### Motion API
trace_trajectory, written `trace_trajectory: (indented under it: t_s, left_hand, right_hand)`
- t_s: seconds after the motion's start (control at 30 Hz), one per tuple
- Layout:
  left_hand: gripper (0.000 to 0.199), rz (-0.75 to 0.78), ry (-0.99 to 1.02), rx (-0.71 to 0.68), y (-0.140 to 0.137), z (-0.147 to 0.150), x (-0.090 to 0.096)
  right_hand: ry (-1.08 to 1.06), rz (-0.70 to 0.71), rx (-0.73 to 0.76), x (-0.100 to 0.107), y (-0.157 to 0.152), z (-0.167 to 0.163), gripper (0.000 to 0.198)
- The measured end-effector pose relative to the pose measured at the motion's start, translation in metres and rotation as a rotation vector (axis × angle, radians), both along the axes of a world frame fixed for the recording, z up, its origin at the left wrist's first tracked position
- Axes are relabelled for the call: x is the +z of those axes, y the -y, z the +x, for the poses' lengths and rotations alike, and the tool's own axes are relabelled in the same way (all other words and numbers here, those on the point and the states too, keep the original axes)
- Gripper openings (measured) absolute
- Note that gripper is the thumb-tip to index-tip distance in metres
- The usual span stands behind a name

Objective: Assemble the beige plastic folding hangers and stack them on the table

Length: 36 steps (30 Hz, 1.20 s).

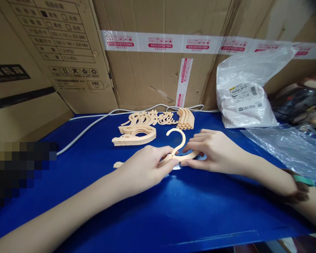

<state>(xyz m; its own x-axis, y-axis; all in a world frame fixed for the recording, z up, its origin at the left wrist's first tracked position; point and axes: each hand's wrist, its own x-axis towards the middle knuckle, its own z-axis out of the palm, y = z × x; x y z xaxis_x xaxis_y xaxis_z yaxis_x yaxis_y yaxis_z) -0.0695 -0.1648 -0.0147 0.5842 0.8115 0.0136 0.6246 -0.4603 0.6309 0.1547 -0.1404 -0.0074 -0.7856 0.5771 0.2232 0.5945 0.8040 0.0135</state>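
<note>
A cream plastic clothes hanger (179,140) is held low over the blue table, its hook pointing up and away from me. My left hand (147,165) pinches it between thumb and fingers just below the hook; one end of the hanger pokes out to the left behind that hand. My right hand (213,149) has its fingers and thumb around the right arm of the hanger, partly hiding it. Just beyond my hands lie a stack of cream hanger parts (134,138), a heap of loose hooks (147,117) and a bundle of curved arms (185,118).
Cardboard boxes (152,73) wall off the back and left of the blue table (158,211). A white cable (86,128) runs along the back left. At the right stand a white plastic bag (244,95) with a label and a clear plastic sheet (289,147).
</note>
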Motion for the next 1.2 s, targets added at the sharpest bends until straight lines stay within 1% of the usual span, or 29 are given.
trace_trajectory:
  t_s: [0.1,0.23,0.33,0.43,0.53,0.7,0.8,0.9,0.97,1.2]
  left_hand:
    - [0.041,0.058,-0.097,-0.023,-0.001,0.000,-0.001]
    - [0.037,0.143,-0.217,-0.039,-0.001,-0.002,-0.003]
    - [0.038,0.166,-0.268,-0.041,-0.001,-0.002,-0.003]
    - [0.039,0.185,-0.295,-0.031,-0.001,-0.002,-0.001]
    - [0.040,0.177,-0.312,-0.015,-0.001,0.000,0.001]
    - [0.042,0.165,-0.302,0.002,-0.002,0.001,0.000]
    - [0.043,0.161,-0.290,0.025,-0.003,0.000,-0.003]
    - [0.043,0.167,-0.272,0.033,-0.003,-0.001,-0.005]
    - [0.044,0.173,-0.266,0.033,-0.003,-0.001,-0.005]
    - [0.042,0.174,-0.264,0.027,-0.002,0.000,-0.004]
  right_hand:
    - [0.012,0.052,-0.028,0.002,-0.005,0.002,0.052]
    - [-0.008,0.136,-0.054,0.000,-0.008,0.003,0.060]
    - [-0.048,0.192,-0.072,-0.002,-0.009,0.003,0.067]
    - [-0.073,0.217,-0.093,-0.004,-0.009,0.003,0.076]
    - [-0.089,0.234,-0.090,-0.004,-0.008,0.003,0.079]
    - [-0.130,0.252,-0.015,-0.001,-0.004,0.001,0.064]
    - [-0.152,0.275,0.012,0.001,0.001,0.000,0.048]
    - [-0.153,0.257,0.043,0.002,0.005,-0.002,0.032]
    - [-0.144,0.236,0.055,0.001,0.007,-0.003,0.029]
    - [-0.112,0.174,0.028,-0.003,0.003,-0.004,0.029]
